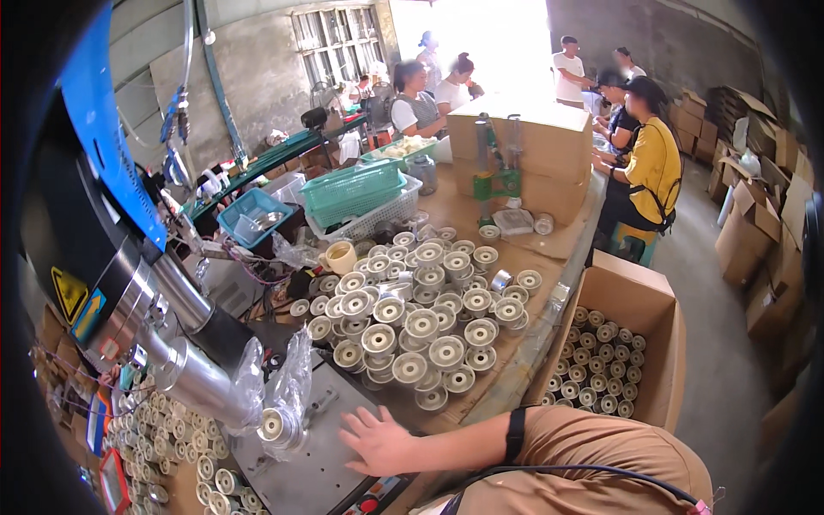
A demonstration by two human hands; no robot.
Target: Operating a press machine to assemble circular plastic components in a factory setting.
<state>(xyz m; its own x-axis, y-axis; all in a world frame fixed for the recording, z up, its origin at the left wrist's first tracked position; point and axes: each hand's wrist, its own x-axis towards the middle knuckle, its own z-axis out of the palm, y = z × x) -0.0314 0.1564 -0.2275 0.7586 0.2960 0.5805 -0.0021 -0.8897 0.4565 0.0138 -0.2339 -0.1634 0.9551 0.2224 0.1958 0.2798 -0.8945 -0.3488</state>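
Observation:
My right hand [378, 439] lies flat with its fingers spread on the grey metal plate [322, 468] of a press machine, holding nothing. Its forearm, with a black band and a tan sleeve, comes in from the lower right. Just left of the hand, one round white-and-metal part [273, 425] sits under the machine's shiny steel horn [202, 378], with clear plastic wrap around it. A large pile of the same round parts [412, 330] covers the cardboard-topped table beyond the hand. My left hand is out of view.
An open cardboard box [639, 300] with several parts in rows stands at the right. More parts [172, 438] lie at the lower left. Green and blue baskets [352, 193] stand behind the pile. Several people work at the table's far end near a big carton [549, 142].

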